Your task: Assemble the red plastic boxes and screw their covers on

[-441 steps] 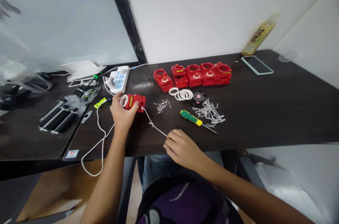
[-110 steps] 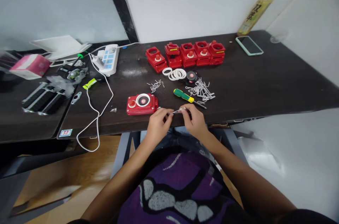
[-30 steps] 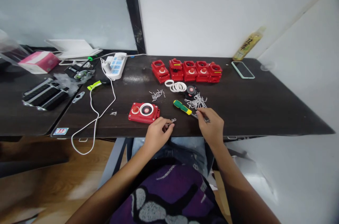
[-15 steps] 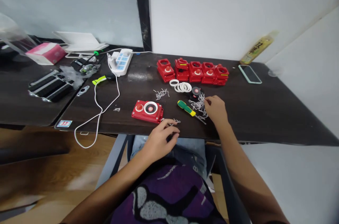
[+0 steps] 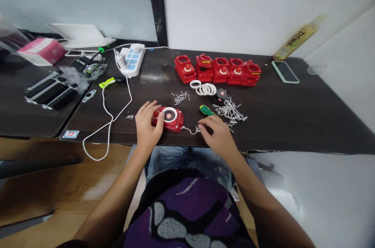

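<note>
Head view: red button box (image 5: 175, 121), white ring (image 5: 169, 115) inside, left hand (image 5: 147, 123) against it

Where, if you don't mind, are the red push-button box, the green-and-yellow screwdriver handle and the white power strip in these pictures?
red push-button box (image 5: 178, 122), head view, on the red casing right of the white ring
green-and-yellow screwdriver handle (image 5: 205, 110), head view, on the handle's middle
white power strip (image 5: 131, 60), head view, on its socket face

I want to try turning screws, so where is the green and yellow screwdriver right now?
In the head view, the green and yellow screwdriver lies on the dark table, just past the right hand, between the red box and the pile of wire pins.
</note>
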Tool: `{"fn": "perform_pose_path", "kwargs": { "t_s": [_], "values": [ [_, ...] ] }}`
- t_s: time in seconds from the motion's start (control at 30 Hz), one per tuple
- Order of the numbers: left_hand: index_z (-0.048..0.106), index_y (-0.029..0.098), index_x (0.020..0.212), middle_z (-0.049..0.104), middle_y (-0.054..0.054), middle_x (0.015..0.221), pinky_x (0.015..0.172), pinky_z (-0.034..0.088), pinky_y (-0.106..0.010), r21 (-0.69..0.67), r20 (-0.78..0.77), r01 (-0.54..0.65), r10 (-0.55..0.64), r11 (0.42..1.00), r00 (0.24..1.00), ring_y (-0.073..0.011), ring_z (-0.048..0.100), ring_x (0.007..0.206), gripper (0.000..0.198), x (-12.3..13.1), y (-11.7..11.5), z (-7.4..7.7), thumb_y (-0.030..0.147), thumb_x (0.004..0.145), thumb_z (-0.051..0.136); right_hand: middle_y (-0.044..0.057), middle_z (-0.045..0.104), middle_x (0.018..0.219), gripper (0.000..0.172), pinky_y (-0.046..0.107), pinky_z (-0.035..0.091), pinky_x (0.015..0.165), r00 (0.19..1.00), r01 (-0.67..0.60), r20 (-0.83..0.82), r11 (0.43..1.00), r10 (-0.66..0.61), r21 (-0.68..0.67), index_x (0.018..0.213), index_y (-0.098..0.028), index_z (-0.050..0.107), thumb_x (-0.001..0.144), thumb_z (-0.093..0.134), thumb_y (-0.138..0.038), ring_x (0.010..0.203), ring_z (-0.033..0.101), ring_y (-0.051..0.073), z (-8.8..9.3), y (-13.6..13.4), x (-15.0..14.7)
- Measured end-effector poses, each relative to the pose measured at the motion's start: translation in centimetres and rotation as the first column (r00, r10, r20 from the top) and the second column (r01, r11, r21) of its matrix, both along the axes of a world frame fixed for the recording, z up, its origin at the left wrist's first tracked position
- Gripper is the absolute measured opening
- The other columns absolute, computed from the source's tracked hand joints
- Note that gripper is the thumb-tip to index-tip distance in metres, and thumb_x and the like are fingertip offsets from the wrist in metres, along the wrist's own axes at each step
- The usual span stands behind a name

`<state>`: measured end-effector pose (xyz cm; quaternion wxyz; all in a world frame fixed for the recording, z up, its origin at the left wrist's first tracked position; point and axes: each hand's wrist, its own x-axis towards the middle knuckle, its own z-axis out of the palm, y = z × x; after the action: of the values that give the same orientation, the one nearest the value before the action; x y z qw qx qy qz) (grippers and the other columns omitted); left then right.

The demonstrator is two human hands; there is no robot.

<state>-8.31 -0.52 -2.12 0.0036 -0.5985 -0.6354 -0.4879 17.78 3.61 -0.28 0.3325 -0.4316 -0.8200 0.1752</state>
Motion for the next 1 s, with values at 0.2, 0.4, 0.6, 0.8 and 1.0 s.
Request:
{"fn": "perform_pose_path", "kwargs": {
  "t_s": [0.2, 0.4, 0.6, 0.8, 1.0],
  "values": [
    [0.067, 0.019, 0.126, 0.069, -0.013, 0.138, 0.114, 0.049, -0.047, -0.127, 0.089, 0.156, -0.145, 0.980, 0.985, -0.0282, 0.064, 0.129, 0.037, 0.0, 0.4, -0.1, 0.041, 0.097, 0.066, 0.015, 0.065, 0.116, 0.030, 0.053, 0.053, 0.100, 0.968, 0.196, 0.131, 0.973, -0.212, 0.122, 0.125, -0.020, 0.068, 0.096, 0.064, -0.028, 0.112, 0.064, 0.035, -1.5, 2.7, -0.7],
    [0.064, 0.022, 0.126, 0.066, -0.012, 0.136, 0.113, 0.048, -0.048, -0.163, 0.046, 0.255, -0.251, 0.953, 0.967, -0.0305, 0.062, 0.128, 0.051, -0.3, 0.6, 0.0, 0.044, 0.084, 0.080, 0.009, 0.065, 0.096, 0.012, 0.042, 0.055, 0.080, 0.920, 0.213, 0.327, 0.976, -0.215, 0.043, 0.095, -0.021, 0.072, 0.087, 0.076, -0.027, 0.086, 0.066, 0.028, -0.8, 5.8, -0.5],
    [0.063, 0.022, 0.125, 0.065, -0.012, 0.134, 0.112, 0.048, -0.047, -0.175, 0.056, 0.277, -0.271, 0.945, 0.961, -0.0302, 0.061, 0.127, 0.050, -0.4, 0.7, -0.1, 0.045, 0.084, 0.080, 0.006, 0.067, 0.084, 0.010, 0.039, 0.054, 0.076, 0.969, 0.234, 0.039, 0.958, -0.243, 0.169, 0.092, -0.021, 0.069, 0.087, 0.072, -0.028, 0.076, 0.064, 0.022, 4.8, 4.0, 1.2],
    [0.063, 0.022, 0.124, 0.065, -0.012, 0.134, 0.112, 0.047, -0.047, -0.187, 0.055, 0.267, -0.262, 0.945, 0.964, -0.0307, 0.059, 0.129, 0.049, -0.3, 0.8, 0.0, 0.046, 0.085, 0.079, -0.002, 0.058, 0.066, 0.014, 0.028, 0.046, 0.044, 0.751, 0.377, -0.503, 0.903, -0.427, -0.205, 0.093, -0.023, 0.062, 0.090, 0.066, -0.037, 0.051, 0.060, 0.015, 4.7, 3.1, 5.2],
    [0.063, 0.021, 0.125, 0.065, -0.012, 0.133, 0.112, 0.047, -0.046, -0.188, 0.045, 0.269, -0.265, 0.945, 0.963, -0.0302, 0.060, 0.128, 0.049, -0.3, 0.8, 0.0, 0.046, 0.085, 0.079, -0.004, 0.061, 0.068, 0.013, 0.026, 0.050, 0.045, 0.632, 0.103, -0.635, 0.861, -0.443, -0.499, 0.091, -0.023, 0.061, 0.088, 0.068, -0.033, 0.050, 0.061, 0.013, -1.7, 1.2, 4.5]
  ]
}}
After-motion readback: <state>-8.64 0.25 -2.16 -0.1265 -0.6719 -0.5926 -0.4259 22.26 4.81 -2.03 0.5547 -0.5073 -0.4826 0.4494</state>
